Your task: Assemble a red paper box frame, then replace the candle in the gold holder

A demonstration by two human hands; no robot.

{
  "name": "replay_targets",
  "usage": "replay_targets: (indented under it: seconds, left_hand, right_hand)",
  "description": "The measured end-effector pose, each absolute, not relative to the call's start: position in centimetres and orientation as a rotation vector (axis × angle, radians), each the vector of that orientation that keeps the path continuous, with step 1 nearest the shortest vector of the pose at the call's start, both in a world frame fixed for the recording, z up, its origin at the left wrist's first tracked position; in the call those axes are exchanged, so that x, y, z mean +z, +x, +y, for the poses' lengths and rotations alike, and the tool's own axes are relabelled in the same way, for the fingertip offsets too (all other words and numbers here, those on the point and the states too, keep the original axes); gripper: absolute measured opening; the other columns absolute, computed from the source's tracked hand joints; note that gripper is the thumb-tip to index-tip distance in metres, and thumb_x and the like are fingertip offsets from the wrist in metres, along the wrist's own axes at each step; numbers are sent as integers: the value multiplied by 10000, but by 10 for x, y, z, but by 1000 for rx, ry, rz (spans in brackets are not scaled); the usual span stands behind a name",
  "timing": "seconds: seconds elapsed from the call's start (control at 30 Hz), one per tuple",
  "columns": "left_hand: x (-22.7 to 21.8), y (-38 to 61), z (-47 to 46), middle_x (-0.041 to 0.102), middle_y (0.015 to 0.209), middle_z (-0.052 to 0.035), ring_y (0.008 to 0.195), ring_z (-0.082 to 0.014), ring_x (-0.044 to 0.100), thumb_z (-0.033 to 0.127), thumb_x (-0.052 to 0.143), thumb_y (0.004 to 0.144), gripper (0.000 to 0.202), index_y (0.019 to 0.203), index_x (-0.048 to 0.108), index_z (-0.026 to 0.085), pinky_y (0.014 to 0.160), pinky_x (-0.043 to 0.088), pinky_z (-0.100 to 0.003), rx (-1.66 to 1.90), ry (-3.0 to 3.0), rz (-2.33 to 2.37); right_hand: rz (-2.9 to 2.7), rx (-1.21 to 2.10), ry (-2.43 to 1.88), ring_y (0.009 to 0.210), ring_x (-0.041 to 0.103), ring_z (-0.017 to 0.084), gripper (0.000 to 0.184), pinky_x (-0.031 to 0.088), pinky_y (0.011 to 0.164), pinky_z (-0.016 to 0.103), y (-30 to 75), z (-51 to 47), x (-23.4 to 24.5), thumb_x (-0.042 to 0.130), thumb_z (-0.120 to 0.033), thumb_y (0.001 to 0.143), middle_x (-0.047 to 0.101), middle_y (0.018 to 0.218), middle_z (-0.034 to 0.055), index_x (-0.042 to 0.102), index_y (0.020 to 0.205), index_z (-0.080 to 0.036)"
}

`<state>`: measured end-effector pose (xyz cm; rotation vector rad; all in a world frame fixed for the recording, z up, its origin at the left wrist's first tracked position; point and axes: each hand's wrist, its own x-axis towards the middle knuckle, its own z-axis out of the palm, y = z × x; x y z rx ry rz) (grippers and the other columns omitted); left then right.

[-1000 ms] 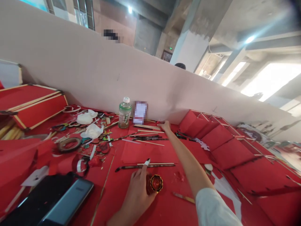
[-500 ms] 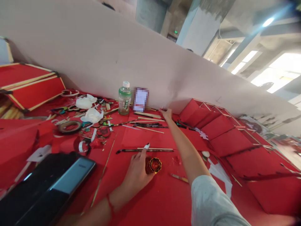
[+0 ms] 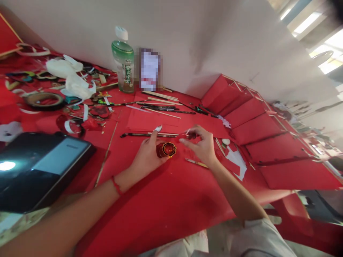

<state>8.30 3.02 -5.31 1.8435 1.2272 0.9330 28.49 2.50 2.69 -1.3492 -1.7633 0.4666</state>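
My left hand (image 3: 148,154) is closed around a small round red piece with a gold scalloped rim (image 3: 167,149), resting on the red table cover (image 3: 171,200). Its index finger wears a white tape wrap and points up. My right hand (image 3: 202,144) sits just right of the piece, fingers pinched on a small dark item I cannot make out. A long dark stick (image 3: 150,135) lies just beyond both hands.
A green-labelled bottle (image 3: 123,60) and a blurred card stand by the white wall. Thin sticks (image 3: 160,103), tape roll (image 3: 44,100), white tissue (image 3: 72,80) and scraps litter the left. A dark phone-like device (image 3: 40,167) lies near left. Red framed panels (image 3: 249,121) fill the right.
My right hand has drawn back from the sticks by the wall to beside the left hand, pinching something small. The view has dropped and moved closer to the table.
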Motion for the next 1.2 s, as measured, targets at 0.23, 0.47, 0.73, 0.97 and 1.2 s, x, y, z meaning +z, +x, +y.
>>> replay_targets:
  seconds: [0.23, 0.47, 0.73, 0.97, 1.2]
  left_hand:
    - [-58, 82, 31, 756, 1030, -57, 1014, -292, 718, 284, 847, 663, 1017, 1501, 278, 203, 913, 530, -409, 961, 1900, 1215]
    - [-58, 82, 31, 749, 1065, -94, 1035, -303, 705, 309, 859, 679, 1047, 1519, 248, 181, 902, 527, -417, 952, 1887, 1206]
    - [-60, 83, 32, 761, 1038, -61, 1015, -275, 715, 303, 858, 673, 1043, 1516, 252, 204, 904, 523, -389, 973, 1897, 1180]
    - [-58, 83, 31, 763, 1046, -69, 1030, -293, 709, 291, 862, 677, 1070, 1529, 221, 200, 902, 516, -405, 941, 1886, 1191]
    - [-54, 83, 30, 767, 1043, -70, 1024, -301, 709, 281, 866, 663, 1027, 1494, 270, 191, 905, 516, -409, 925, 1903, 1225]
  right_hand:
    - [-1821, 485, -1431, 694, 579, 146, 169, 450, 744, 322, 273, 13, -1, 844, -307, 753, 633, 749, -20, 705, 805, -226]
    - [-1924, 452, -1465, 690, 576, 158, 156, 430, 742, 321, 271, 15, -4, 839, -259, 747, 623, 701, -26, 689, 775, -226]
    - [-2035, 447, -1437, 708, 570, 164, 156, 418, 712, 308, 271, 18, 2, 830, -244, 762, 614, 702, -20, 675, 767, -227]
    - [-2041, 486, -1399, 691, 548, 143, 165, 406, 695, 288, 274, 19, 2, 836, -230, 769, 602, 712, -27, 673, 775, -214]
    - [-2052, 508, -1413, 710, 550, 142, 174, 412, 712, 287, 275, 19, 0, 846, -231, 761, 614, 737, -26, 674, 783, -212]
